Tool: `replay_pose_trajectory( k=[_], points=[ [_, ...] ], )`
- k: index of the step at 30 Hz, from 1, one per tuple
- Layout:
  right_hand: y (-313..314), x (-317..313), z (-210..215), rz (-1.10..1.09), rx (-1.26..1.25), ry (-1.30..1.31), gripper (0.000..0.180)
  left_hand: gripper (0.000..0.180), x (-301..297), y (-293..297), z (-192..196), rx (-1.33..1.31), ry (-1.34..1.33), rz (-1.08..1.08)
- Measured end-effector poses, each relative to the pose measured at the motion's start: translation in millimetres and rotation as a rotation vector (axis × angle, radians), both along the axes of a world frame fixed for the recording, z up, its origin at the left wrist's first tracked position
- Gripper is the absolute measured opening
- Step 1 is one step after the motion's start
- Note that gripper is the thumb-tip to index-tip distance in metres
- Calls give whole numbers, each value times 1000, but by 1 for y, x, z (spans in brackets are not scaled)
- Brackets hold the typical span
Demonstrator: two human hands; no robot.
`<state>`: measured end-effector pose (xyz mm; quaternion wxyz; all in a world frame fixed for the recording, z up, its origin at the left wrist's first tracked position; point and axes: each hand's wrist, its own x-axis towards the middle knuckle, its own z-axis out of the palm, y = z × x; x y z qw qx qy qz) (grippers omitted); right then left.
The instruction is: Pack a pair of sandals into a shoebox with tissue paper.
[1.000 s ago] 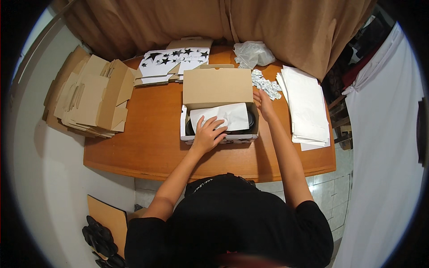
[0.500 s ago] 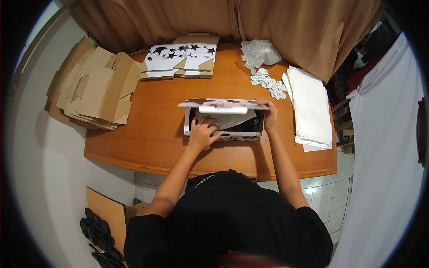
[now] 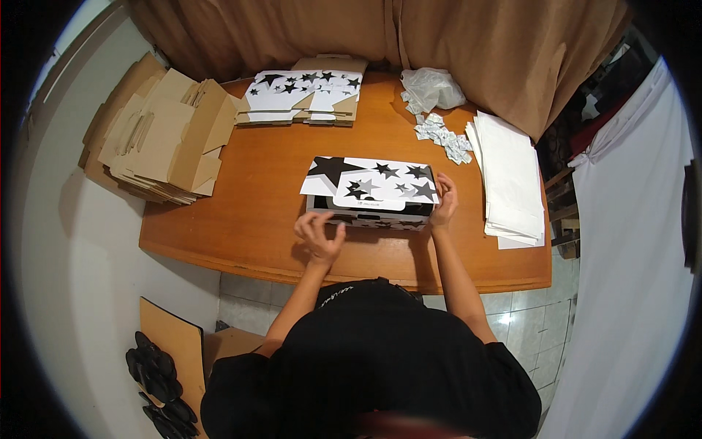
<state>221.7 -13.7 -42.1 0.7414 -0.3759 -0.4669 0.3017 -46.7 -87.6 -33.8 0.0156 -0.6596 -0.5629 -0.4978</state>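
Two loosely spread hands (image 3: 319, 238) (image 3: 444, 205) flank the starred box (image 3: 373, 181), front-left and right.

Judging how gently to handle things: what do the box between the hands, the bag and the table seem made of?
Box: likely cardboard, smooth printed finish; stiff, flat panels.
Bag: probably thin plastic, slightly shiny; translucent, crumpled.
Table: apparently wood or veneer, smooth, perhaps varnished; even orange-brown surface.
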Motion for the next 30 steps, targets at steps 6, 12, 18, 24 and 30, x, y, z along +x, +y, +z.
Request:
replay_pose_trajectory(
  k=[6,12,18,24,30],
  points=[
    [1,13,-36,-21,-119,13,56,78,-23,50,27,-205,-701,-218],
    [-6,4,-23,52,-252,192,54,54,-50,118,10,-257,-560,-528],
    [-6,18,-17,157,-324,190,43,25,-27,146,40,-270,-729,-338],
    [-12,15,-4,38,-272,-396,34,24,-22,143,41,-286,-875,-331],
    [3,16,4,177,-324,-845,32,24,-27,142,33,-223,-873,-445]
  ],
)
